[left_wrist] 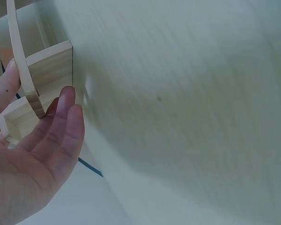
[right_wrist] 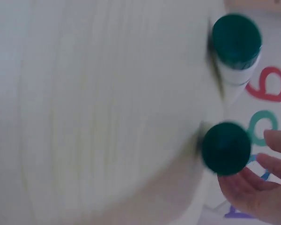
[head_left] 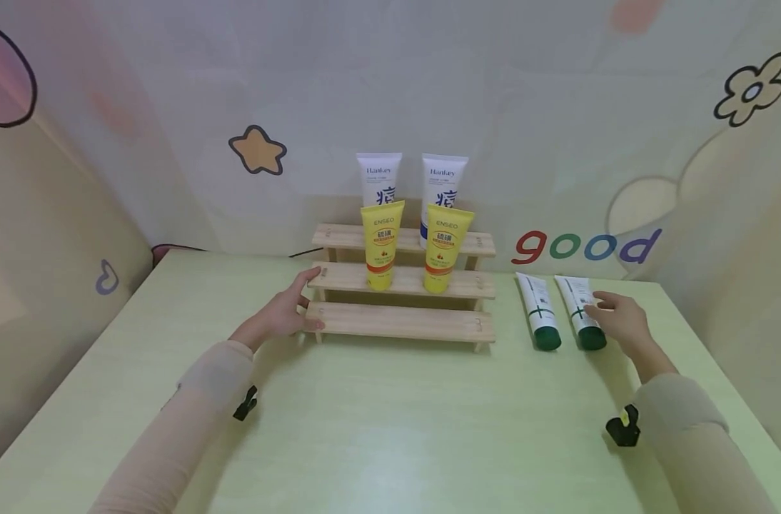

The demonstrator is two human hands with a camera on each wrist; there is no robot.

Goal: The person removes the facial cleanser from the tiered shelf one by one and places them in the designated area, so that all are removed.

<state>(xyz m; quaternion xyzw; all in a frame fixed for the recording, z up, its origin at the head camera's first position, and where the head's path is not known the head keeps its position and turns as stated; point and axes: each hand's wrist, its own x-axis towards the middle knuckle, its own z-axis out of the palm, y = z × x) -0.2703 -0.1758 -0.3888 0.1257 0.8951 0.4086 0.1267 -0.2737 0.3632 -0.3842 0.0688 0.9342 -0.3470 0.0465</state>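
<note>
A three-step wooden stand is in the middle of the table, and my left hand grips its left end. In the left wrist view, the thumb and curled fingers lie on either side of a board. Two white tubes with green caps lie at the right: a nearer-to-stand tube and an outer tube. My right hand is at the outer tube, fingers spread and fingertips at its right side. The right wrist view shows its green cap beside the parted fingers.
On the middle step stand two yellow tubes, a left one and a right one. Behind them on the top step are two white Hankey tubes, left and right. A printed backdrop rises behind the table.
</note>
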